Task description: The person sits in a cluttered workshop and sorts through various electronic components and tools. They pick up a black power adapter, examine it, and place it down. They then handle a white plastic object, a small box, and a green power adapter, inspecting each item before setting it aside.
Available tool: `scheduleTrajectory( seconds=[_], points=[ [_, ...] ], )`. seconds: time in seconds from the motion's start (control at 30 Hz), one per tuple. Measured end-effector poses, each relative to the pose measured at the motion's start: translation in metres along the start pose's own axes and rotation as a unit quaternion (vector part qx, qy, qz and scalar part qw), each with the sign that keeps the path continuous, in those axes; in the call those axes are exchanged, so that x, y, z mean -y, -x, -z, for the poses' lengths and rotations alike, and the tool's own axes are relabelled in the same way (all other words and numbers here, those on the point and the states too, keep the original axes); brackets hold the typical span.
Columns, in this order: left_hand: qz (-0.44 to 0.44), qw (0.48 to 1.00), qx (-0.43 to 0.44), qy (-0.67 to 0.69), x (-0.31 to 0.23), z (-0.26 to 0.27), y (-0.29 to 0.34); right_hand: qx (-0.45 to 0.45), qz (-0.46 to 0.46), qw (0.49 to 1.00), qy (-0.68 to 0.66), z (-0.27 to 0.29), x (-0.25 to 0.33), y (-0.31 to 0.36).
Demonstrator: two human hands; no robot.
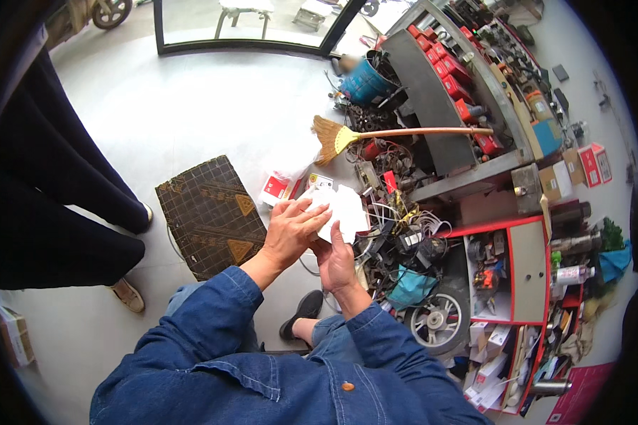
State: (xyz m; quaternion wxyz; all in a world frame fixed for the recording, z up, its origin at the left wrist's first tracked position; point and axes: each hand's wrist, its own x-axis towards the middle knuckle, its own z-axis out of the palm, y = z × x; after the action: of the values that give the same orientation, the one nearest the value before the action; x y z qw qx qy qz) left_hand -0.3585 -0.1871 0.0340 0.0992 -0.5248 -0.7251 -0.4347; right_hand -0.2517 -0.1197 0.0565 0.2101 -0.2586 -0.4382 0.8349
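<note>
Between my two hands is a white cardboard piece (346,211), probably a small box with its flaps spread. My left hand (288,228) lies over its near left side, fingers stretched across the top and pressing on it. From below and to the right, my right hand (336,266) grips the near edge, thumb on top and the other fingers hidden underneath. Just beyond my left fingers a red and white box (277,187) rests by the heap of parts. Whether anything is inside the white piece cannot be seen.
A dark grid-patterned board (209,211) lies on the floor at left, near a person in black trousers (57,177). To the right are a broom (337,139), piled cables, a wheel (436,321), a teal bucket (368,80) and a red-edged cabinet (528,269).
</note>
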Motion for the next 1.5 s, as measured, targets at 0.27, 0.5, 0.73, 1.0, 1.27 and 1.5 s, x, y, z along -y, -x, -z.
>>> scheduleTrajectory(
  seconds=[0.27,0.5,0.73,1.0,1.27,1.5],
  points=[
    [0.042,0.979,0.192,0.054,0.002,-0.073,0.027,-0.127,-0.178,0.962,-0.166,0.089,-0.044,-0.036],
    [0.205,0.763,0.293,0.539,0.041,-0.135,-0.036,-0.317,0.007,0.945,-0.076,0.147,0.01,-0.035],
    [0.252,0.843,0.449,-0.156,0.239,-0.222,-0.002,-0.314,-0.026,0.936,-0.158,0.123,0.035,-0.021],
    [0.014,0.821,0.494,-0.287,0.272,-0.274,-0.01,-0.317,-0.096,0.916,-0.227,0.118,0.045,-0.013],
    [0.24,0.926,0.26,-0.129,0.288,-0.337,0.009,-0.324,-0.08,0.918,-0.213,0.129,0.042,-0.027],
    [0.51,0.773,-0.079,0.369,0.19,-0.278,-0.03,-0.355,-0.013,0.922,-0.153,0.157,0.044,-0.04]
  ],
)
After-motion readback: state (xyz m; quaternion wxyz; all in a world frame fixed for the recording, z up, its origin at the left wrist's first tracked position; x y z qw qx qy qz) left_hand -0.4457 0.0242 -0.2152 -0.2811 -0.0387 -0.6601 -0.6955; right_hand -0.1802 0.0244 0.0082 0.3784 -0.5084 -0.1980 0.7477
